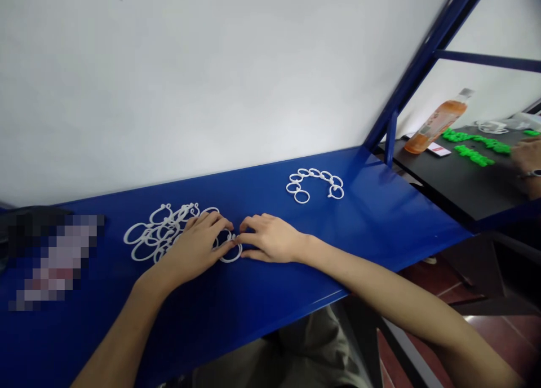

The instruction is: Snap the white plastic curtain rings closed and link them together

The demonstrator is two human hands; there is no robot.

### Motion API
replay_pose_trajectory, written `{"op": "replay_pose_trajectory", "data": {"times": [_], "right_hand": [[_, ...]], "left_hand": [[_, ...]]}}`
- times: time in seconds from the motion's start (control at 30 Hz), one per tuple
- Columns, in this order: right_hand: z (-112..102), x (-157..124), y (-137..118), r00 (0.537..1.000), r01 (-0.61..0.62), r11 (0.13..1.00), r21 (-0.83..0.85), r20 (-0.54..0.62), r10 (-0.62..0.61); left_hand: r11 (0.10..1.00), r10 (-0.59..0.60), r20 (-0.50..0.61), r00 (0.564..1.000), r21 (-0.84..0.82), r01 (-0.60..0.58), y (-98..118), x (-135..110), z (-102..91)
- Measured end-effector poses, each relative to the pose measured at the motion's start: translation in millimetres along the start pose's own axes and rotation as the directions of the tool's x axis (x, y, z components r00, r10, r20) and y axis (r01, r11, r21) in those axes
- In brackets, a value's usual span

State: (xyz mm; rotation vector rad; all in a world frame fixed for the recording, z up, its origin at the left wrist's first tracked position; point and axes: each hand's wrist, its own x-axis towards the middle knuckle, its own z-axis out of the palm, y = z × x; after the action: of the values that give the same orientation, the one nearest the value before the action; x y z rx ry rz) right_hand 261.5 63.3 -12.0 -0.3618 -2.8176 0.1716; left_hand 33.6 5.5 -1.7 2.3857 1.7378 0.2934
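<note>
On the blue table, my left hand (203,242) lies with its palm down beside a heap of white plastic rings (147,234). Its thumb and fingers close on a white ring with a small hook (230,259) that rests on the tabletop. Facing it, my right hand (273,238) is curled, its index finger and thumb at the right edge of the same ring. Another ring, partly covered by my left fingers, touches this one near the hook. Farther back on the right lies a curved chain of linked white rings (314,173).
A blurred flat object (63,258) and a dark item lie at the left. Beyond the blue frame post (391,137), a black table (448,179) holds an orange drink bottle (439,123), a phone and green pieces (475,154). Another person's hand (528,157) is there.
</note>
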Motion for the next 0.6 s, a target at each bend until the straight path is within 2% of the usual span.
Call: {"op": "replay_pose_trajectory", "data": {"times": [0.23,0.37,0.6], "right_hand": [[7,-2,3,1.0,-0.001,0.997,-0.071,0.005,0.002],[9,-4,1,0.999,0.024,0.995,-0.094,-0.034,-0.028],[6,-4,-3,1.0,0.009,0.998,-0.067,-0.022,-0.011]], "left_hand": [[0.998,-0.041,-0.025,0.999,0.035,0.042,-3,0,-1.6],[0.993,-0.067,-0.069,0.995,0.09,0.073,-6,1,1.7],[0.998,0.005,-0.119,0.993,0.065,0.003,5,1,-4.8]]}}
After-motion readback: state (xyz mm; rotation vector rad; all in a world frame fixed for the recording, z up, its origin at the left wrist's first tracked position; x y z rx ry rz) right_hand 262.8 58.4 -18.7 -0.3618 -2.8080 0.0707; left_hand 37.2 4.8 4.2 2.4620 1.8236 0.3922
